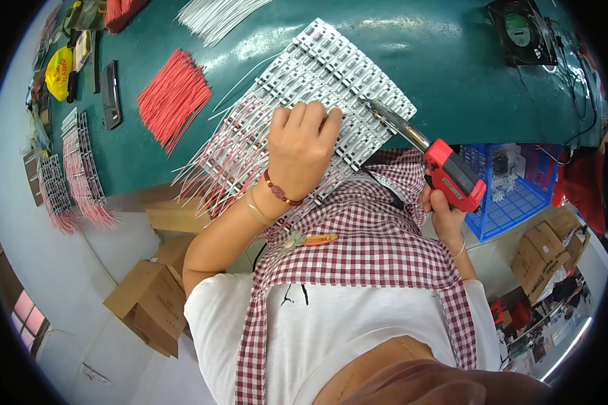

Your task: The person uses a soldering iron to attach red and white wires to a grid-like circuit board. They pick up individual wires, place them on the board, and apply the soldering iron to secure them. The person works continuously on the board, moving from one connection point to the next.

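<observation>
A panel of several pale grey terminal rows [358, 74] lies at the table's front edge, with red and white wires [230, 148] trailing from its near-left side. My left hand [304, 145] rests over the panel's middle, back up and fingers curled; its fingertips and whatever they pinch are hidden. In my right hand [444, 214] is a red and black soldering gun [456, 177], gripped from below at the panel's right. Its metal barrel slants up and left, with the tip over the terminals just right of my left hand.
On the green table [446, 81] lie a red wire bundle [174, 98], a white wire bundle [219, 17], a dark phone-like slab [112, 94] and wired strips [84, 162]. A black fan [523, 34] stands far right. Below are a blue crate [513, 189] and cardboard boxes [148, 304].
</observation>
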Demonstrator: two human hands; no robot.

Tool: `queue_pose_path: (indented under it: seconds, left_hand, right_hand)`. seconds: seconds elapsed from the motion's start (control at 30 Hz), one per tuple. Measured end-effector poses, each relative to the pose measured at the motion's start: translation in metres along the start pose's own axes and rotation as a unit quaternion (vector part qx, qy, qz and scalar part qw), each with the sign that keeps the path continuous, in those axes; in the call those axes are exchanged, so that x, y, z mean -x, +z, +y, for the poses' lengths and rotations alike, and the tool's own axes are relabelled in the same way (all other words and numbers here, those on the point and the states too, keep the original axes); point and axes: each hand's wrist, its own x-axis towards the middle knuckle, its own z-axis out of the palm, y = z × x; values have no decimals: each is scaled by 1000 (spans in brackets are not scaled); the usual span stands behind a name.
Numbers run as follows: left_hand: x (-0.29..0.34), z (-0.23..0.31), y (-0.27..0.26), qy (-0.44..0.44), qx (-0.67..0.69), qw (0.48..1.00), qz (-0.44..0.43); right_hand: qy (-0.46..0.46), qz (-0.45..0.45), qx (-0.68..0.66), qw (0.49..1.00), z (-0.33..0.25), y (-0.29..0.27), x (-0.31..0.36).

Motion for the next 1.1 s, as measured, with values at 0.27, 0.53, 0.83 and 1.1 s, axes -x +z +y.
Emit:
queue_pose_path:
  seconds: [0.27, 0.53, 0.83, 1.1]
  left_hand:
    - [-2, 0, 6, 3, 5, 1000, -9]
    - [-3, 0, 6, 9, 13, 1000, -14]
    - [-4, -1, 5, 12, 11, 999, -35]
    - [1, 5, 1, 12, 53, 998, -27]
  right_hand:
    - [-20, -23, 95, 995, 9, -2, 2]
    - [-39, -24, 154, 987, 9, -5, 2]
    - [-50, -9, 105, 993, 5, -5, 6]
    - [-16, -37, -9, 999, 12, -17, 16]
